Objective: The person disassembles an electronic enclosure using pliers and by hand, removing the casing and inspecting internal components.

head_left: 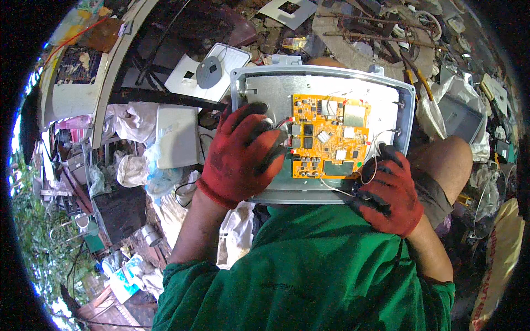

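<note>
A shallow grey box [409, 113] lies open across my lap, with a pale metal plate [270, 88] inside. On the plate sits an orange circuit board [331, 140] with metal shields, chips and connectors. My left hand [243, 149], in a red glove with dark fingertips, has its fingers bent at the board's left edge, beside the connectors and short red and black wires [284, 122]. What its fingertips pinch is hidden. My right hand [392, 193], gloved alike, is closed over the box's near right corner, and a thin pale cable [337, 188] runs under it.
Scrap surrounds me. White panels [182, 80] and a grey oval cover [209, 72] lie beyond the box on the left. A dark bar [165, 98] reaches toward its left side. Rusty rods [381, 37] lie far right, with a grey tray [457, 118] beside my bare knee [455, 160].
</note>
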`<state>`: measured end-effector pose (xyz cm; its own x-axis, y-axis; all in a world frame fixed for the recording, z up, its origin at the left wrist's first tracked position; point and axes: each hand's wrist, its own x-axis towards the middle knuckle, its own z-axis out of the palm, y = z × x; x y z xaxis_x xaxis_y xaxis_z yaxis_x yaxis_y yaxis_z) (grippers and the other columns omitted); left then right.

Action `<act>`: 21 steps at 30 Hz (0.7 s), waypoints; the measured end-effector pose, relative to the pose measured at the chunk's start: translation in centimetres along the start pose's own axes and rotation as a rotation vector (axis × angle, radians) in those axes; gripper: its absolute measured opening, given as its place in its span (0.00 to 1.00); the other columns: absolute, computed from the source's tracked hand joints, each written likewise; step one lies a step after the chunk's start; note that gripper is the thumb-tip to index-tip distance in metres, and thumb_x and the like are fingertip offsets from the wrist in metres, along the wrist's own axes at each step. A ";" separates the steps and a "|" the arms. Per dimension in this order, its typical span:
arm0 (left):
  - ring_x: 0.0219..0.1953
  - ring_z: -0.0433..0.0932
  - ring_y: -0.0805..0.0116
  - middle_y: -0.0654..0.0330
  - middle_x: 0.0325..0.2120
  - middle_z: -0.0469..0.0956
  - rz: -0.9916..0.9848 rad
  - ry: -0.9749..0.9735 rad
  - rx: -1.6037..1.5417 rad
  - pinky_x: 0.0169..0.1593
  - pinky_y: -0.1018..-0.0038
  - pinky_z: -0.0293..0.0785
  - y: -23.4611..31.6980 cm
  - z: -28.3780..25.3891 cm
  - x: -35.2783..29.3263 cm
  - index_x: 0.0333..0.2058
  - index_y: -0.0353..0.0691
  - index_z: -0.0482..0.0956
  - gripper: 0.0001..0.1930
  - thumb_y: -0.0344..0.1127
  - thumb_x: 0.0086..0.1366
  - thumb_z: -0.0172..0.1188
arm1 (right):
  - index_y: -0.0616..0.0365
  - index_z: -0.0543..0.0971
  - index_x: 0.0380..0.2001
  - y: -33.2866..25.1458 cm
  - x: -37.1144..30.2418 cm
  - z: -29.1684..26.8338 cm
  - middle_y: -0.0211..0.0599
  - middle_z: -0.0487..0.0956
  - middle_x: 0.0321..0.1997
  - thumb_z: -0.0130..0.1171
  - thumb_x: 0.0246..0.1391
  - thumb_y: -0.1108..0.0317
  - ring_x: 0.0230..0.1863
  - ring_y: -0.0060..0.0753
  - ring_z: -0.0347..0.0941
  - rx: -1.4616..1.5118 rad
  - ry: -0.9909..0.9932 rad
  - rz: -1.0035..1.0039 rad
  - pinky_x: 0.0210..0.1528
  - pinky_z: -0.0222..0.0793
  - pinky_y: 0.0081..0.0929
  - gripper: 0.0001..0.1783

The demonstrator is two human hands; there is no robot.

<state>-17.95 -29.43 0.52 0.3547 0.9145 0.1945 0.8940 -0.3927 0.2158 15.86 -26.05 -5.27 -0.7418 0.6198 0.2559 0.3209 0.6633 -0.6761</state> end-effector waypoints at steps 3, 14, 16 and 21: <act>0.53 0.74 0.44 0.50 0.45 0.77 -0.010 -0.146 0.029 0.62 0.52 0.68 0.2 -0.8 0.7 0.45 0.44 0.81 0.23 0.33 0.46 0.69 | 0.52 0.84 0.36 0.1 0.2 -0.1 0.39 0.81 0.39 0.73 0.38 0.57 0.54 0.49 0.72 -0.002 -0.049 0.028 0.68 0.55 0.60 0.19; 0.49 0.73 0.41 0.50 0.41 0.75 0.095 0.013 -0.055 0.53 0.49 0.70 -1.7 1.0 0.6 0.35 0.39 0.77 0.16 0.34 0.45 0.65 | 0.51 0.84 0.34 -0.8 0.7 -0.5 0.37 0.81 0.37 0.73 0.38 0.59 0.48 0.47 0.72 -0.099 -0.007 -0.043 0.66 0.58 0.58 0.17; 0.48 0.74 0.42 0.50 0.40 0.75 0.088 0.007 -0.049 0.51 0.50 0.70 -1.8 1.2 0.6 0.34 0.39 0.76 0.16 0.33 0.44 0.65 | 0.51 0.84 0.34 -0.8 0.7 -0.4 0.37 0.80 0.37 0.73 0.38 0.59 0.48 0.47 0.72 -0.098 0.000 -0.038 0.66 0.58 0.58 0.17; 0.44 0.75 0.43 0.51 0.40 0.76 0.056 0.097 -0.143 0.48 0.51 0.71 -2.1 2.0 0.1 0.31 0.40 0.75 0.14 0.31 0.42 0.65 | 0.51 0.84 0.35 -0.5 0.6 -0.2 0.37 0.80 0.37 0.73 0.39 0.59 0.48 0.48 0.73 -0.113 0.011 -0.043 0.66 0.58 0.59 0.18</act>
<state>-19.26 -28.27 -1.80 0.3689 0.8798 0.2998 0.8232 -0.4590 0.3341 15.35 -25.94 -4.64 -0.7499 0.5939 0.2915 0.3534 0.7321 -0.5824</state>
